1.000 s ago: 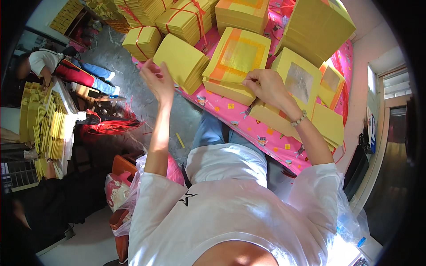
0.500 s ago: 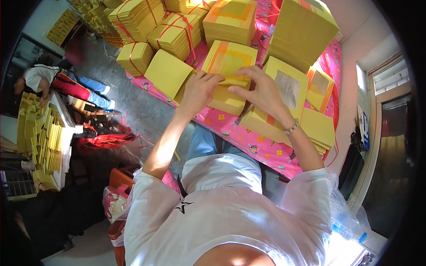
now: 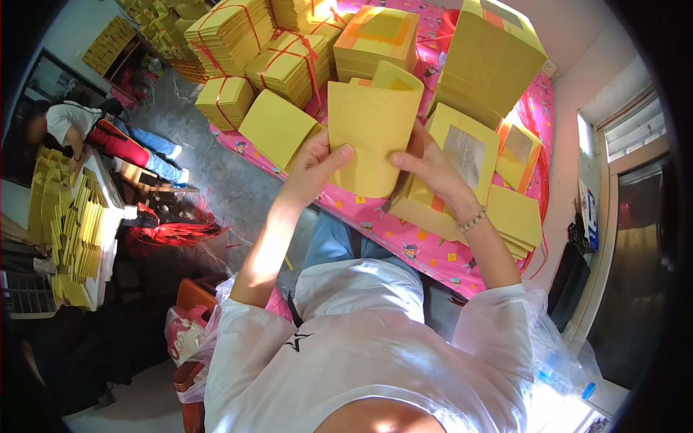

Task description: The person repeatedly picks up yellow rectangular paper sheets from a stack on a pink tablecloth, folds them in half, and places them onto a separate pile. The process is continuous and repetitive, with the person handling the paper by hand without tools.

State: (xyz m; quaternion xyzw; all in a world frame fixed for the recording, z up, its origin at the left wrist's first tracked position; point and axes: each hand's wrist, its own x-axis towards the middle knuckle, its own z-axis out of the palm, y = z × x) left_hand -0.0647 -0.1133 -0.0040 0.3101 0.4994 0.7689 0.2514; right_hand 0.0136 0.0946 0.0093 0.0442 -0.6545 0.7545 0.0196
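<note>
A curved piece of yellow paper stands raised between my hands, its upper end bent back in a fold. My left hand grips its left edge, thumb on the near face. My right hand pinches the right edge the same way. The paper hides most of the stack behind it. To the left lies a smooth yellow paper stack. Beside my right hand is a larger yellow stack bearing a silver square. All rest on a table with a pink patterned cover.
Yellow bundles tied with red string crowd the table's far left. A tall yellow stack stands at the far right near the wall. A co-worker is at another table on the left, near hanging red strings.
My hands have moved apart from the top of the stack and now hold up a bent yellow paper by its sides. Before, they were pressed on the stack with the orange-bordered top.
</note>
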